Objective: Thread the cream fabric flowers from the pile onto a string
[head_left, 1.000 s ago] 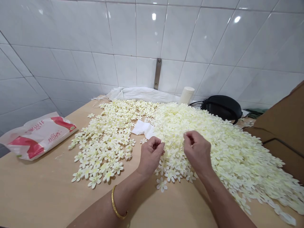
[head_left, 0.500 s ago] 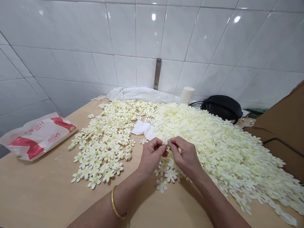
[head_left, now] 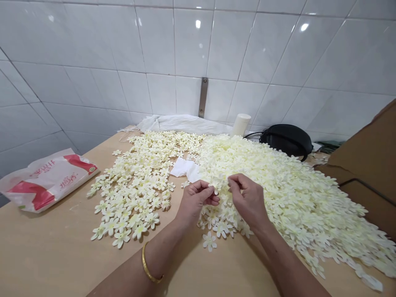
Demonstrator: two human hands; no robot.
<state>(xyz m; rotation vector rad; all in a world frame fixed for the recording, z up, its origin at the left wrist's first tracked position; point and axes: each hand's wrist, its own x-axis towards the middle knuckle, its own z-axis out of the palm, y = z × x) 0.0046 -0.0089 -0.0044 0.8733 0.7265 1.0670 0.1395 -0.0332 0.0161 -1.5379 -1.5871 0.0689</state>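
In the middle of the head view my left hand (head_left: 195, 202) has thumb and forefinger pinched on a small white artificial flower (head_left: 215, 191), mostly hidden by the fingertips. My right hand (head_left: 246, 198) is a short way to its right, thumb and fingers pressed together; whatever is between them is too small to make out. Both hands are over the near edge of a large heap of pale artificial flowers (head_left: 284, 198). One loose flower (head_left: 209, 241) lies on the table below them. More flowers, yellowish at the centre, form a spread-out group (head_left: 133, 189) on the left.
A white paper (head_left: 185, 168) lies between the two groups of flowers. At the left is a red-and-white packet (head_left: 51, 179) on the wooden table (head_left: 52, 251). Toward the wall stand a white cylinder (head_left: 240, 125) and a black case (head_left: 286, 140). A cardboard box (head_left: 368, 152) borders the right.
My hands have come apart: the right one has drawn back to the right from the flower, which stays at my left fingertips. The view has shifted slightly.
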